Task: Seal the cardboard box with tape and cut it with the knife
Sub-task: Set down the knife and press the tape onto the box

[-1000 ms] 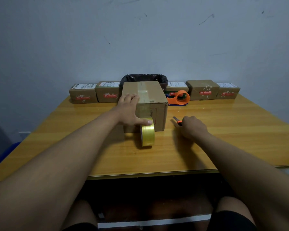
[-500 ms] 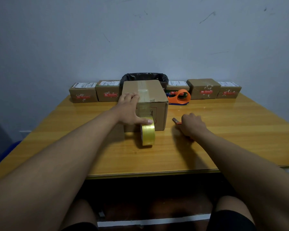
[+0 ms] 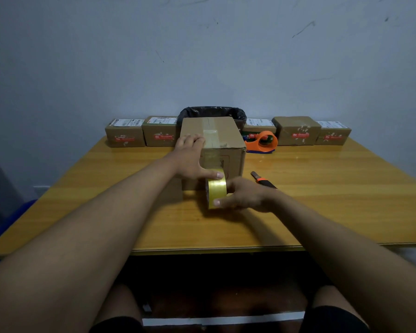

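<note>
Seen from head cam, looking down over two bare forearms at a wooden table (image 3: 322, 212). Left hand (image 3: 190, 157) spread flat on box (image 3: 228, 140), fingers on top near edge, thumb pressed across front face onto tape strip; holding nothing, just pinning. Right hand (image 3: 243, 195) wrapped round yellow tape roll (image 3: 217, 192), thumb below, fingers behind, roll upright on edge on table, just under left thumb & touching box front. Strip running from roll up front face and along box top. Knife (image 3: 263, 180) w/ orange-black handle lying on table just right of right hand, behind wrist, not held. Beyond left hand: black-lined bin (image 3: 211, 112) behind box. Orange tape dispenser (image 3: 262, 141) far right of box. Row of small parcels (image 3: 125, 135) along wall both sides.
</note>
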